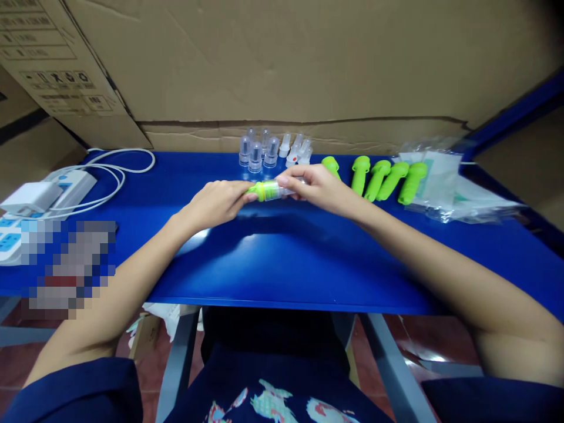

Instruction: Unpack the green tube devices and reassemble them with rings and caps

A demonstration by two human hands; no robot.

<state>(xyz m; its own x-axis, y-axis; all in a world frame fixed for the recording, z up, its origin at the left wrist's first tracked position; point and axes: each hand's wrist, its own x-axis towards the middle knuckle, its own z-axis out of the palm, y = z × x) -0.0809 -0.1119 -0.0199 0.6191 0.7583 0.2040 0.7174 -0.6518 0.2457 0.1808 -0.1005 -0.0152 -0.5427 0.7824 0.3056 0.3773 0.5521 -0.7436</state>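
Observation:
Above the blue table, a small plastic tube [267, 190], lime green at one end and clear at the other, lies sideways between my two hands. My left hand [220, 202] pinches its green end. Around the clear end, the fingers of my right hand [312, 185] are closed, partly covering it. Just behind stand several clear domed plastic caps [255, 156]. Beside them is a group of small clear cone-shaped pieces with white bases [285, 145], one bearing a red spot. Several lime-green ribbed handles [379, 179] lie to the right of my right hand.
Clear plastic bags [445, 185] lie at the right of the blue table [299, 270]. To the left are a power strip [81, 182], a white charger [33, 197], a looped white cable [121, 170] and a pixelated item [74, 267]. Cardboard [286, 64] walls the back.

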